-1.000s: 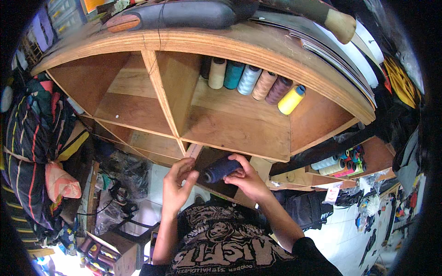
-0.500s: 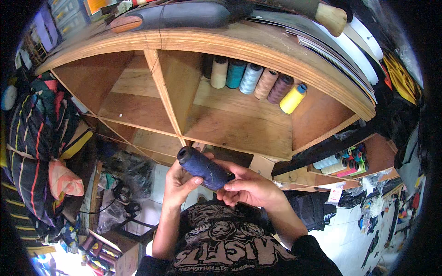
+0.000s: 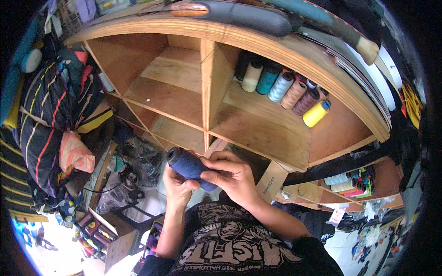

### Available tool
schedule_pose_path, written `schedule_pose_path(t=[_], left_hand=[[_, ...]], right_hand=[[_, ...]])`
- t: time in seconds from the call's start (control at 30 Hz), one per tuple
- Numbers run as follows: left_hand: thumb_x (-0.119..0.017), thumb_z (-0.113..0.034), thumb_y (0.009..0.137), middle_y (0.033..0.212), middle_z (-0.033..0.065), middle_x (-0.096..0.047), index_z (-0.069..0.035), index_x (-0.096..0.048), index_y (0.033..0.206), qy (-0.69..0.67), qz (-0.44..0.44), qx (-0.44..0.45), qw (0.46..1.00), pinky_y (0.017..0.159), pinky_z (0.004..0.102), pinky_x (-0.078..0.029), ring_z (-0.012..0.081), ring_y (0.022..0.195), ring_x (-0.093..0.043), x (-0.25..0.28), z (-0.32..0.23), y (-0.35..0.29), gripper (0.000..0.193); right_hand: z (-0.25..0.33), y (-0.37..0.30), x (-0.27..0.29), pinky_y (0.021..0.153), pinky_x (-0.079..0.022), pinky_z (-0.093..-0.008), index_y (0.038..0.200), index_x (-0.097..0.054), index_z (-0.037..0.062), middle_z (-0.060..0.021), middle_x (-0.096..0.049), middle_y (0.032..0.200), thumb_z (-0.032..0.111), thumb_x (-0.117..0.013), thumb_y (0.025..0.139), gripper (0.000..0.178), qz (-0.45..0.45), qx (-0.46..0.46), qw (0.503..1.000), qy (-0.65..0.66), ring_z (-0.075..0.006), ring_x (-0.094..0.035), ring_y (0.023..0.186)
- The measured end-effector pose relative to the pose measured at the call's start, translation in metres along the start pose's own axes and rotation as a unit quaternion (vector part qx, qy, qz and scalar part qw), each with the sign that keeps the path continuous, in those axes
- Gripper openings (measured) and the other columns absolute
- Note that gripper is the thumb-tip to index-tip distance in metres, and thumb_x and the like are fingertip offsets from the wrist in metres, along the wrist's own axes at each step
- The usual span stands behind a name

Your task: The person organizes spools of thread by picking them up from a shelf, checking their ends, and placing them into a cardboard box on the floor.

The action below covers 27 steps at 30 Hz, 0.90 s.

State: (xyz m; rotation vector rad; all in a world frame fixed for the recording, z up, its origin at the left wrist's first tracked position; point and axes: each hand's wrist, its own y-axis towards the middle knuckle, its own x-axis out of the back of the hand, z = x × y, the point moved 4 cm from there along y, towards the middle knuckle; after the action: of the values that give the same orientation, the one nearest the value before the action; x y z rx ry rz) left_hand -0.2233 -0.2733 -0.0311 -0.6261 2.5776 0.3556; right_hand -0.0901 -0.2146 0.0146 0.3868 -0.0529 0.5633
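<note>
A dark navy cone of thread (image 3: 189,166) is tilted in front of my chest, its black tube end pointing up and left. My left hand (image 3: 178,189) wraps round it from below and the left, thumb along its side. From the right, my right hand (image 3: 235,178) has its fingers and thumb closed against the cone's side; whether they also pinch a loose thread end is too small to tell. Just beyond stands a wooden shelf (image 3: 207,87). A row of thread cones sits in its right compartment, among them a cream cone (image 3: 252,77), a teal cone (image 3: 267,80) and a yellow cone (image 3: 316,114).
Striped dark fabric (image 3: 46,124) hangs in a bundle at the left. A cardboard box (image 3: 120,246) of thread cones stands at lower left. More small spools (image 3: 352,181) fill a lower shelf on the right. Tools with handles lie on the shelf top.
My right hand has moved up along the cone, from its lower end to its middle. The view has shifted, so the shelf appears farther right.
</note>
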Motion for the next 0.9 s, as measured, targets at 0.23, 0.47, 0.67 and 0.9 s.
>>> schedule_pose_path(t=[0.23,0.47,0.67,0.9], left_hand=[[-0.082,-0.047,0.061,0.107,0.0062,-0.061,0.002,-0.049,0.122,-0.033,-0.056,-0.029,0.997,0.086,0.0313,-0.046,0.0171,0.097,-0.059,0.017,0.003,-0.010,0.084],[-0.075,-0.036,0.077,0.110,0.0133,-0.059,0.004,-0.043,0.128,-0.100,-0.027,-0.017,0.994,0.087,0.0405,-0.050,0.0262,0.099,-0.061,0.027,-0.006,-0.014,0.072],[-0.064,-0.032,0.086,0.117,0.0219,-0.055,0.002,-0.035,0.134,-0.074,-0.046,-0.050,0.995,0.086,0.0487,-0.052,0.0342,0.102,-0.060,0.052,-0.031,-0.016,0.066],[-0.059,-0.029,0.087,0.121,0.0226,-0.053,0.001,-0.031,0.136,-0.124,-0.072,-0.052,0.988,0.094,0.0509,-0.046,0.0353,0.112,-0.055,0.062,-0.038,-0.022,0.064]], right_hand=[[-0.017,0.014,-0.019,0.064,-0.047,-0.0239,0.091,-0.067,-0.0015,-0.0039,-0.065,0.076,0.015,-0.066,0.087,0.017,-0.045,-0.123,0.987,0.091,-0.0091,-0.058,0.070],[-0.025,0.029,-0.013,0.064,-0.047,-0.0221,0.094,-0.065,-0.0018,-0.0020,-0.064,0.078,0.018,-0.060,0.092,0.021,-0.020,-0.136,0.989,0.058,-0.0064,-0.058,0.071],[-0.029,0.047,-0.002,0.058,-0.044,-0.0206,0.084,-0.064,0.0010,-0.0009,-0.062,0.074,0.025,-0.061,0.091,0.025,0.036,-0.158,0.983,0.080,-0.0049,-0.056,0.065],[-0.045,0.044,-0.045,0.081,-0.049,-0.0290,0.116,-0.058,0.0020,-0.0140,-0.063,0.109,0.016,-0.070,0.081,0.039,0.126,-0.041,0.990,-0.050,-0.0191,-0.061,0.099]])
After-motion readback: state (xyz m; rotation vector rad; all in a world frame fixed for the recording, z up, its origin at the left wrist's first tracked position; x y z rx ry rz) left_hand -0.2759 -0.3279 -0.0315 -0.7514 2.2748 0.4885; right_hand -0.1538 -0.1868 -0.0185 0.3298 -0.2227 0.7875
